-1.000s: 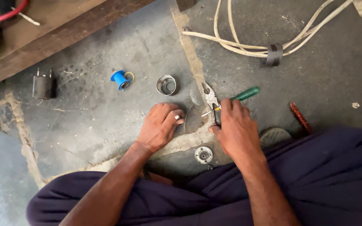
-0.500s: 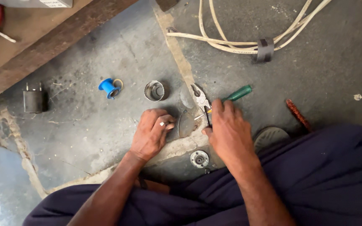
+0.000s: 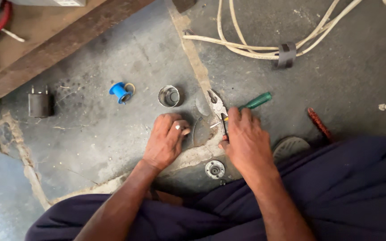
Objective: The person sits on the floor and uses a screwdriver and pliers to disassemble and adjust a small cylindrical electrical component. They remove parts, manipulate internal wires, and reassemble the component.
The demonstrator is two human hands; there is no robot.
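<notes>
My right hand (image 3: 245,138) rests on the concrete floor over a pair of pliers (image 3: 218,106), whose metal jaws stick out above my fingers and whose green handle (image 3: 256,101) shows to the right. My left hand (image 3: 166,138) lies fingers curled on the floor just left of it, pressing on a small dark part I cannot make out. A ring shows on one left finger. A round metal cup (image 3: 170,96) sits just above my left hand. A small round metal disc (image 3: 214,169) lies between my wrists.
A blue spool (image 3: 120,92) and a black plug adapter (image 3: 39,103) lie to the left. Cream cable with a black clamp (image 3: 287,54) loops at the top right. A wooden plank (image 3: 59,44) crosses the top left. A reddish tool (image 3: 320,124) lies at right, beside my dark trousers (image 3: 345,192).
The view has shifted slightly; my hands stay close together on the floor, the right one still on the pliers. Nothing else has visibly moved.
</notes>
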